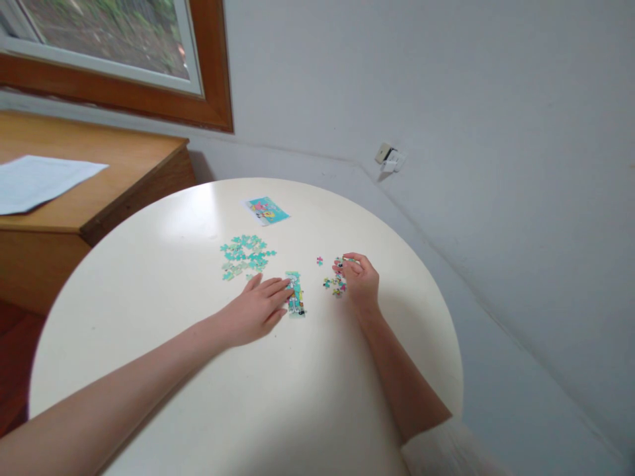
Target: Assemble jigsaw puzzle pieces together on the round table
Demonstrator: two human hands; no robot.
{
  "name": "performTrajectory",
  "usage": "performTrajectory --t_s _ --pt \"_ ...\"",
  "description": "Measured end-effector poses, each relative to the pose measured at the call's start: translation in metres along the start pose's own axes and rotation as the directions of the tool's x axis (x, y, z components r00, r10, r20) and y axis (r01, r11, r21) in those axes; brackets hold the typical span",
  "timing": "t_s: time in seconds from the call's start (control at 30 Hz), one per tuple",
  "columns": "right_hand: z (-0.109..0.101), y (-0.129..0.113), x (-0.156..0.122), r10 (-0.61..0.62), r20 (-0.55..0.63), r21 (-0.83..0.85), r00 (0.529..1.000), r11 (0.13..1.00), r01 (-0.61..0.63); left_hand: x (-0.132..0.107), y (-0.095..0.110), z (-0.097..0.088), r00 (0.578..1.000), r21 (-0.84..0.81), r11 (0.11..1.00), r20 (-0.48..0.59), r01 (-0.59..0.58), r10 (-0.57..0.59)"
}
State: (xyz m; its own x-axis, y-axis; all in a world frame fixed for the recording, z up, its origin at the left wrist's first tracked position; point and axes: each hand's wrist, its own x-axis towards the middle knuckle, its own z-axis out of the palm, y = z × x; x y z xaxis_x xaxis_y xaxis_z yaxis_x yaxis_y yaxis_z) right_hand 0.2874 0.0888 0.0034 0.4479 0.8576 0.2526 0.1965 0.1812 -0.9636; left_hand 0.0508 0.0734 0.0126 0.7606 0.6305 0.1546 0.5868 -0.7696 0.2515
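Lying flat with its fingers stretched out, my left hand (258, 309) rests its fingertips on a joined strip of jigsaw puzzle (296, 304). To the right, my right hand (363, 281) is closed in a pinch on a small jigsaw puzzle piece (339, 266), just over a group of loose colourful pieces (337, 291). One pink piece (319, 261) lies apart from that group. Beyond my left hand is a spread of loose teal pieces (243, 254). A picture card (268, 211) with cartoon figures on teal lies farther back.
The round white table (238, 410) stands near a wall with a socket and plug (389, 158). At the left is a wooden cabinet (133, 158) with white paper (47, 178) on top. A wood-framed window (213, 73) is above it.
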Motion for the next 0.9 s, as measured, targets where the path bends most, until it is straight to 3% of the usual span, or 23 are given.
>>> performTrajectory --t_s 0.9 --pt "-0.002 0.009 0.003 -0.021 0.035 0.044 0.999 0.999 0.019 0.001 0.001 -0.001 0.999 0.004 1.000 0.044 0.015 -0.015"
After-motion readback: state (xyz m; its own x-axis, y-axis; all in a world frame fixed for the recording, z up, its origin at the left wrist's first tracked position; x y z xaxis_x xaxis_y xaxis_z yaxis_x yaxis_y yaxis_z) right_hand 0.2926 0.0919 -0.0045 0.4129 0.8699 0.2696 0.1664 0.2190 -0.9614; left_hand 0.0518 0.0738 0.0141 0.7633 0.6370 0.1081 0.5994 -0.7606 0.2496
